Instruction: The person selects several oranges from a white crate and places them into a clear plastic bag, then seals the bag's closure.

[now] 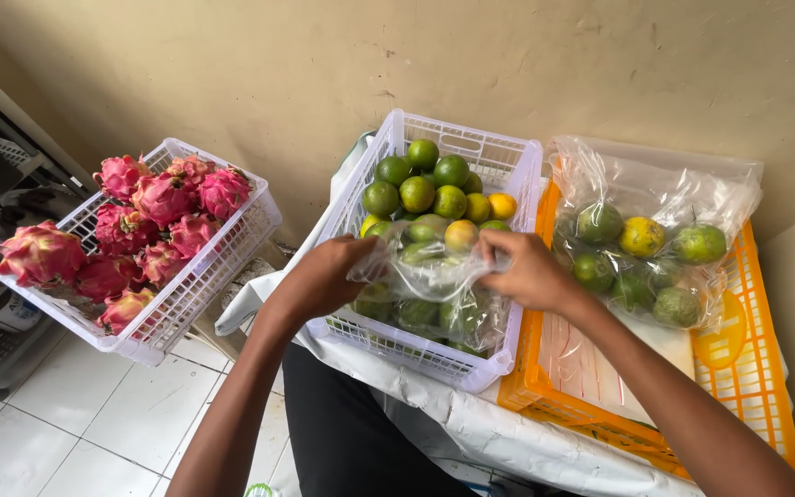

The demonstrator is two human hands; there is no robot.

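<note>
A: Head view shows the left hand [328, 276] and the right hand [531, 271] each pinching the rim of a clear plastic bag [430, 290], holding its mouth stretched open over the white basket [508, 175] of green and yellow citrus fruits [430, 189].

B: Where does the bag sit, exactly?

A: It hangs at the near end of that basket, with several fruits already inside. The fingers of both hands are closed on the film, not spread.

B: What looks risky to you?

A: The film is thin and loaded. If one pinch slips, I judge the mouth folds and fruit tumbles back, or over the near rim toward the tiled floor [94, 433]. A stem could also tear it.

B: And room to move?

A: Tight on the right: the orange crate [756, 350] touches the basket, carrying another filled bag [655, 248]. On the left there is a gap before the basket of dragon fruits [154, 235]. The cloth-covered table edge [471, 423] runs just below the hands.
</note>
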